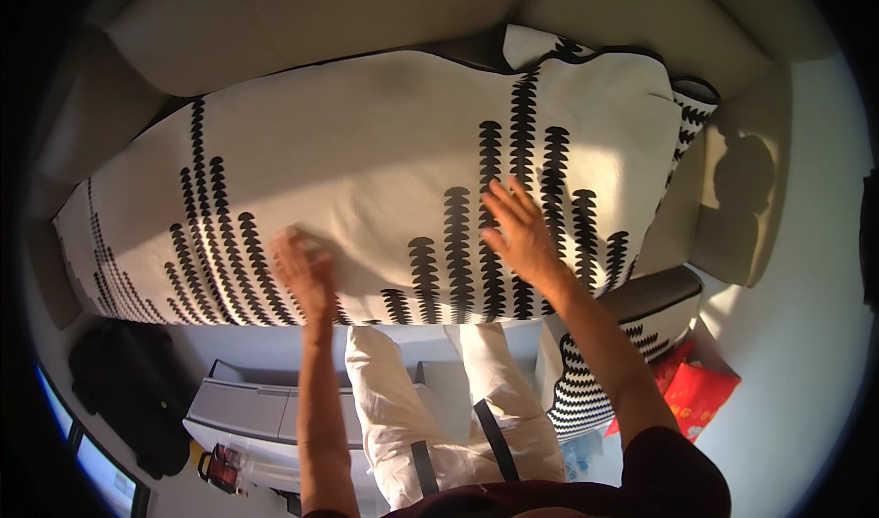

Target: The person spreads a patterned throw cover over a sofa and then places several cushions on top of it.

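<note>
A white cover with black stacked-shape columns (384,140) and dark edging lies spread over the seat of a beige sofa. Over its front left-centre part is my left hand (302,264), blurred, with nothing seen in it. My right hand (520,233) is spread flat with fingers apart, on or just above the cover beside the tall right-hand columns. The cover has faint creases between the hands. At the back right its edge is turned up, and a patterned piece (693,106) sticks out at the right corner.
The sofa's backrest (398,10) runs behind the cover, its right armrest (735,202) at the right. Another patterned cloth (590,387) hangs near a red bag (704,398). A grey-topped table (237,408), a glass jug (223,468) and a black bag (130,394) are at the lower left.
</note>
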A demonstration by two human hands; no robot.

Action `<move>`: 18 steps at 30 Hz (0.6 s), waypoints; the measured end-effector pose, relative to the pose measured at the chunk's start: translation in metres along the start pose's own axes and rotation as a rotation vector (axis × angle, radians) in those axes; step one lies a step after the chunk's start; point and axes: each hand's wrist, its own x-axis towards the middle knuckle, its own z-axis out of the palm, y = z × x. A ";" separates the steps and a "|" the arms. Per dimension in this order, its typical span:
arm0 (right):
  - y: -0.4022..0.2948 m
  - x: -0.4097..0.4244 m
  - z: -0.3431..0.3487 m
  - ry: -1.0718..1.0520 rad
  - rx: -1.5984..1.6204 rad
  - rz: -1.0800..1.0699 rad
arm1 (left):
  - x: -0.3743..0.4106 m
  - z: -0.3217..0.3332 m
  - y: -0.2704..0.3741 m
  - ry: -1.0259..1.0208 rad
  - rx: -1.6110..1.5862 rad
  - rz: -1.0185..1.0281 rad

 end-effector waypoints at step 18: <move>-0.022 0.134 -0.026 0.058 -0.359 -0.302 | 0.031 0.063 0.073 -0.104 0.235 0.055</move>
